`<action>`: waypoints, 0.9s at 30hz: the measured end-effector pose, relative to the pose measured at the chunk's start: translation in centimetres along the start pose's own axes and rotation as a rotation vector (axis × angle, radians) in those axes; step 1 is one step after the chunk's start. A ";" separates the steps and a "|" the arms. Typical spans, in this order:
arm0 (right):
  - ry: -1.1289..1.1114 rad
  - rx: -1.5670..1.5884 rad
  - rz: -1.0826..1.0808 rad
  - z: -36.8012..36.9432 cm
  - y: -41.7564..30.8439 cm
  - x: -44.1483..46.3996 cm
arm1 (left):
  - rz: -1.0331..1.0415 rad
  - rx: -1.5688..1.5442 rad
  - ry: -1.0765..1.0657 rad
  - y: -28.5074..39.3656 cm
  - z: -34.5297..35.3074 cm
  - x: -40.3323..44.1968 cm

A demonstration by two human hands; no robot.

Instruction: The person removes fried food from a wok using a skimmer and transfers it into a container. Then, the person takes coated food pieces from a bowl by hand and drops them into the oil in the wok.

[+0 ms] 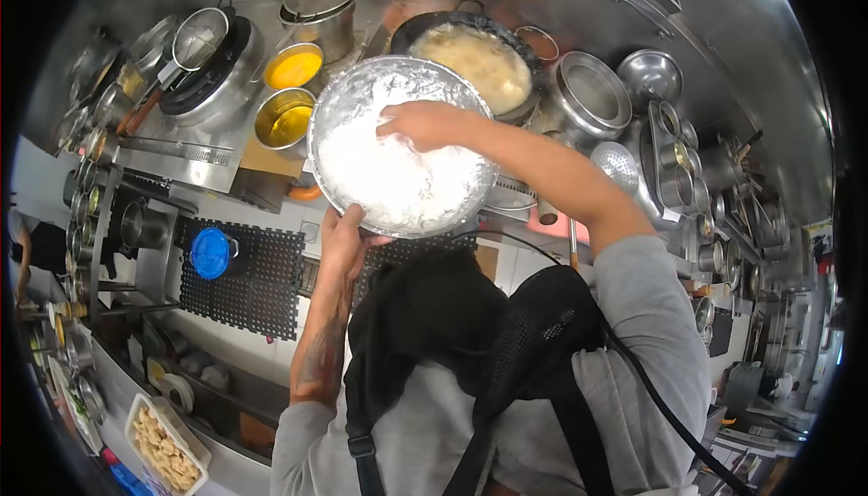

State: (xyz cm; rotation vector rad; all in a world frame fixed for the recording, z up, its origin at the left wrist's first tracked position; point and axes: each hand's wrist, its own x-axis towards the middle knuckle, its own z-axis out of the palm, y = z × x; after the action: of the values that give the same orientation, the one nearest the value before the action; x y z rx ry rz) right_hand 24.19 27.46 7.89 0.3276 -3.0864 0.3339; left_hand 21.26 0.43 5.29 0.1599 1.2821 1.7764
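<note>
A large metal bowl (323, 184) is tilted in front of my chest, holding white powder that looks like flour (380, 179). My left hand (345, 238) grips the bowl's lower rim from below, thumb on the near edge. Inside the bowl, my right hand (420, 125) is closed with curled fingers at the powder. Its fingertips are partly hidden, so what they hold cannot be made out. Just behind the bowl sits a dark wok (411, 33) with bubbling, pale oil (479, 62).
Left of the bowl stand two metal pots with yellow liquid (294, 66) (291, 123). Metal bowls (592, 94) and a perforated skimmer (615, 166) lie to the right. A strainer (200, 39) rests at the left stove. A blue-lidded bucket (210, 254) stands on the floor mat; a tray (203, 460) holds pale pieces.
</note>
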 end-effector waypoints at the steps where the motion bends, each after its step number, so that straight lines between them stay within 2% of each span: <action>1: -0.059 0.084 -0.056 -1.1 -0.2 0.7 | -0.037 -0.004 -0.018 -0.1 -0.3 0.2; 2: -0.090 0.049 0.105 -2.3 -0.3 0.6 | -0.034 0.002 -0.019 0.0 -0.5 0.1; 5: -0.008 0.083 0.187 -6.3 -0.6 0.0 | -0.034 0.000 -0.026 -0.2 -0.8 -0.3; 7: -0.159 0.157 0.269 -7.9 -2.1 -0.3 | -0.029 0.023 -0.005 -0.1 -0.6 -0.6; 11: -0.180 0.024 0.337 -2.1 -4.5 -1.7 | -0.015 0.032 0.032 0.6 0.3 -0.6; 13: -0.218 0.121 0.294 -1.0 -4.4 -1.2 | -0.024 0.036 0.047 0.6 0.6 -0.4; 15: -0.178 0.211 0.235 1.0 -0.5 -0.7 | -0.027 0.034 0.063 0.4 1.0 0.0; 16: -0.139 0.290 0.184 -1.0 -0.6 -0.4 | -0.037 0.003 0.101 0.2 1.1 0.1; 17: -0.300 0.529 0.323 -3.6 -0.1 -1.1 | -0.049 -0.029 0.135 0.1 1.3 0.1; 18: -0.297 0.529 0.329 -5.0 0.9 -1.4 | -0.050 -0.026 0.130 0.1 1.5 0.1; 20: -0.211 0.703 0.418 -7.4 4.1 -2.0 | -0.048 -0.023 0.154 0.2 2.1 0.2; 22: 0.019 0.695 0.360 -10.2 6.6 -2.9 | -0.045 -0.032 0.163 0.2 2.4 0.2; 25: 0.078 0.574 0.385 -11.8 12.0 -2.6 | -0.059 -0.040 0.215 0.5 2.8 0.3; 27: 0.152 0.310 0.603 -10.6 15.7 -1.5 | -0.045 -0.053 0.217 0.3 2.8 0.4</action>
State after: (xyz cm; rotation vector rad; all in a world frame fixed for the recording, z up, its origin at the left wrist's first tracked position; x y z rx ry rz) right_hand 22.35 45.08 14.87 -0.6139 -2.8994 0.8029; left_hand 22.44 2.59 6.65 -0.0940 1.3782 1.8245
